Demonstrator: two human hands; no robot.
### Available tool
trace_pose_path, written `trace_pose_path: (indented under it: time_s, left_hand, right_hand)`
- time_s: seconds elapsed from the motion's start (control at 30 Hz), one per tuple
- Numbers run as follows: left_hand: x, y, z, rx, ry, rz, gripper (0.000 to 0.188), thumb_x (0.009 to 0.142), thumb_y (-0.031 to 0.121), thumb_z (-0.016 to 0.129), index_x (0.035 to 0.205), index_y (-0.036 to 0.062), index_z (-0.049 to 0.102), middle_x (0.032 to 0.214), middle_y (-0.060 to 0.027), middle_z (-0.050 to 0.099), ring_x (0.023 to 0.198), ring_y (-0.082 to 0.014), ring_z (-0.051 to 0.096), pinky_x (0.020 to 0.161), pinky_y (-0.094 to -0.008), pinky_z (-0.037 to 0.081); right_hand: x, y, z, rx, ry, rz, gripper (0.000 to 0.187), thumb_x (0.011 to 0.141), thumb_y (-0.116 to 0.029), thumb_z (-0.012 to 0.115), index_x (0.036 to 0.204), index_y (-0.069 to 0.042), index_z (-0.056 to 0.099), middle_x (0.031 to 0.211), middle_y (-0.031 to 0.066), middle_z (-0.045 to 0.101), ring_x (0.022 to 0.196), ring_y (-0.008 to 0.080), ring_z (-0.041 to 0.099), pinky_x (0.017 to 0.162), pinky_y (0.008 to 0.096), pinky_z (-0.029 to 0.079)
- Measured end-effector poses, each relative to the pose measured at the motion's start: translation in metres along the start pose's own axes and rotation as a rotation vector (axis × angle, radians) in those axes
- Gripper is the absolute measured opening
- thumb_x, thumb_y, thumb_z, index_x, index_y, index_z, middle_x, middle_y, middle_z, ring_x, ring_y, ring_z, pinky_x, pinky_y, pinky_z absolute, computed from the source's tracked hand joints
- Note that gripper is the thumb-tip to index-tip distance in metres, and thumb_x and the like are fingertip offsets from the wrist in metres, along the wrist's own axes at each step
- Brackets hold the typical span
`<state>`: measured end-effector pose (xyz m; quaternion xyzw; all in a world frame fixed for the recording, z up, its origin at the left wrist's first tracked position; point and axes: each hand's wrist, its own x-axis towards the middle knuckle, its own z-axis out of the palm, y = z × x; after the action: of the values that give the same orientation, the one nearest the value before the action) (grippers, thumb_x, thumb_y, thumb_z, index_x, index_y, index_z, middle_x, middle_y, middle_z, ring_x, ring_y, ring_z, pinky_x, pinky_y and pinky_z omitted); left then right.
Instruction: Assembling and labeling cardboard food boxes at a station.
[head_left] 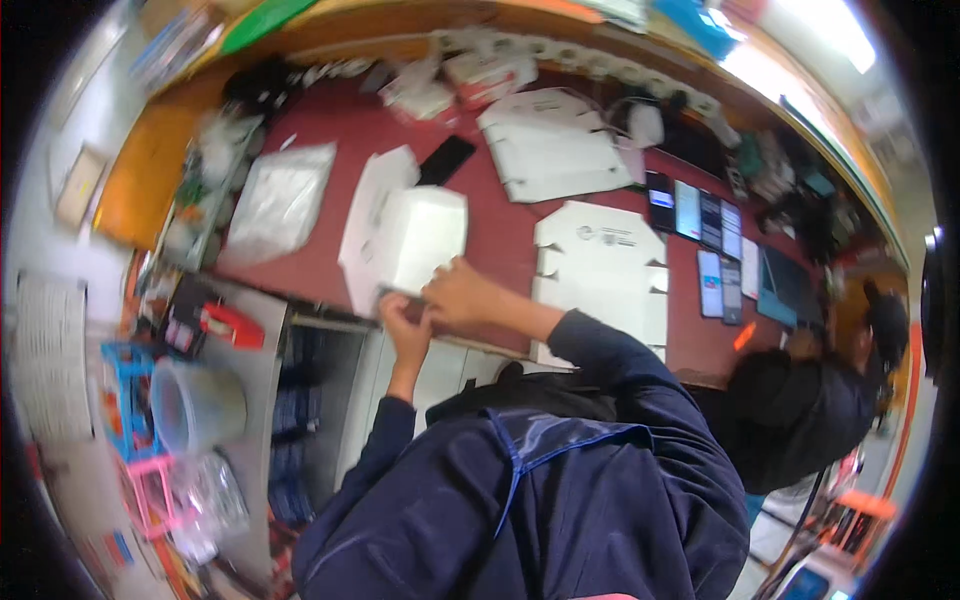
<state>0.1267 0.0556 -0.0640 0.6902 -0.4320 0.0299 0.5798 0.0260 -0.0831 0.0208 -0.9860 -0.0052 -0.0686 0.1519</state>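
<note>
both hands, left (405, 325) and right (458, 295), are pinching the near edge of a white box (415, 240), steadying it on the table (500, 230) for folding.

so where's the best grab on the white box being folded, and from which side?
Probably its near bottom edge, approached from the counter's front. The white box lies partly folded on the red counter, and that edge overhangs toward the person. The left hand and right hand are both already at it; its far flaps lie flat.
</note>
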Motion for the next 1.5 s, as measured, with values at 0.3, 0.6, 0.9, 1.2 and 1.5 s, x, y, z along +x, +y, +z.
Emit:
trace_pose_path:
  time_s: [0.3,0.6,0.9,1.2,1.5]
  left_hand:
    - [-0.012,0.097,0.052,-0.041,-0.216,0.248,0.039,0.069,0.002,0.068,0.096,0.0049,0.04,0.089,-0.0146,0.046,0.082,-0.0299,0.047,0.075,-0.0394,0.04]
    - [0.049,0.137,0.169,-0.175,-0.49,0.138,0.021,0.074,0.004,0.065,0.092,0.0032,0.054,0.08,-0.0114,0.057,0.07,-0.0224,0.059,0.062,-0.032,0.048]
    - [0.218,0.124,0.403,0.008,-0.547,0.364,0.032,0.074,0.005,0.061,0.105,0.0033,0.053,0.101,-0.0185,0.051,0.098,-0.0342,0.053,0.08,-0.0417,0.045]
    - [0.281,0.085,0.587,0.043,-0.79,0.578,0.07,0.063,0.027,0.075,0.122,0.0038,0.046,0.121,-0.0214,0.047,0.115,-0.0379,0.043,0.096,-0.0444,0.033]
    - [0.263,0.132,0.577,0.063,-0.975,0.304,0.087,0.057,0.048,0.077,0.126,0.0065,0.044,0.125,-0.0188,0.046,0.119,-0.0334,0.042,0.099,-0.0405,0.032]
  right_hand:
    - [-0.092,0.149,-0.086,-0.052,0.979,0.488,0.039,0.073,-0.019,0.064,0.108,-0.005,0.053,0.104,0.0157,0.053,0.1,0.0333,0.048,0.086,0.0425,0.038]
    - [-0.176,0.382,-0.15,-0.25,0.667,1.503,0.065,0.068,-0.044,0.069,0.116,-0.004,0.051,0.112,0.0149,0.054,0.107,0.0328,0.048,0.086,0.0461,0.04]
    - [-0.23,0.311,-0.194,0.495,0.514,0.587,0.031,0.073,-0.022,0.072,0.096,-0.001,0.066,0.098,0.0135,0.063,0.093,0.0259,0.06,0.081,0.0342,0.046]
    - [-0.219,0.235,-0.088,0.538,1.87,1.094,0.01,0.078,-0.006,0.068,0.086,0.0,0.068,0.072,0.0037,0.06,0.06,0.0083,0.054,0.053,0.0208,0.043]
    - [-0.239,0.352,-0.111,-0.039,0.862,1.093,0.104,0.051,-0.004,0.078,0.139,-0.016,0.024,0.137,0.0217,0.025,0.124,0.0449,0.026,0.104,0.0515,0.026]
